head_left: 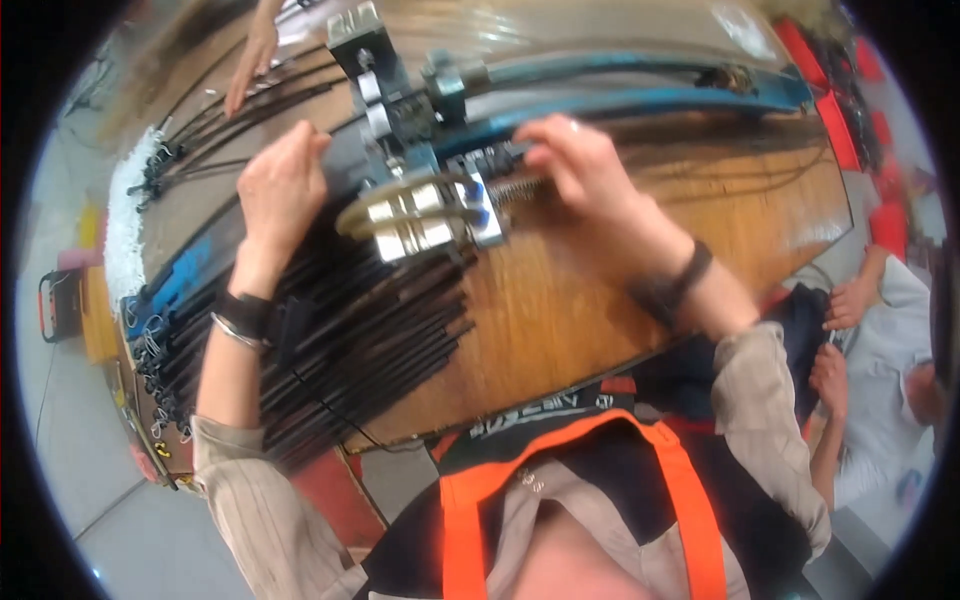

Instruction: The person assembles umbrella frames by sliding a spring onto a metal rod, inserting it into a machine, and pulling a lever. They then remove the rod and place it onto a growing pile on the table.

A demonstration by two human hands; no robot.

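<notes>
A metal bench machine (405, 120) with blocks and clear looped tubing (410, 205) stands on the wooden table between my hands. To its left, my left hand (283, 190) is closed, fingers curled and thumb pressed in; a thin black cable seems to run near its fingertips, but I cannot see whether it is gripped. On the other side my right hand (580, 165) is closed in a pinch beside the machine's spring (520, 190), below the blue rail (620, 100). What it holds, if anything, is blurred. Below the machine lies a bundle of long black cables (380, 350).
The wooden tabletop (590, 300) reaches toward my body. Another person's hand (258, 55) is over more cables at the far left. A co-worker in a light shirt (890, 350) is at the right, with red bins (838, 130) beyond the table edge.
</notes>
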